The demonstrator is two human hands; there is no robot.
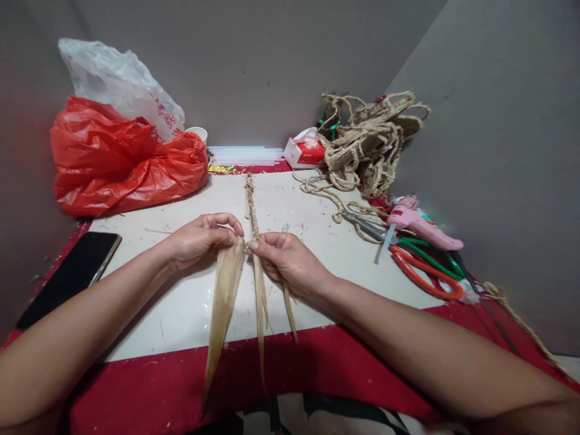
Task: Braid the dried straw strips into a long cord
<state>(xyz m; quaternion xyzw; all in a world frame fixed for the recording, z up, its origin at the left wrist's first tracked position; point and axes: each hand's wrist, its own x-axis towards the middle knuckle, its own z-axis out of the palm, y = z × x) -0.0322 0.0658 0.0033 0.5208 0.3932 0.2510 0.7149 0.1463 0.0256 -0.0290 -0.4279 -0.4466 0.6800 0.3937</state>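
Note:
A wide, pale dried leaf strip (225, 290) hangs from my left hand (203, 238), whose fingers pinch its upper end. Close beside it, my right hand (287, 260) grips a thin braid (254, 214) near its lower end. The braid runs away from me over the white board, with a frayed far tip. Below my right hand several narrow loose strands (260, 308) hang down past the board's near edge. The fingertips of both hands almost meet at the top of the wide strip.
Red and clear plastic bags (122, 163) stand back left, with a black phone (67, 275) nearer. Back right are a tissue box (304, 150) and coiled straw rope (371, 142). A pink glue gun (419, 225) and orange-handled scissors (426, 278) lie right. The white board (353, 272) rests on red cloth.

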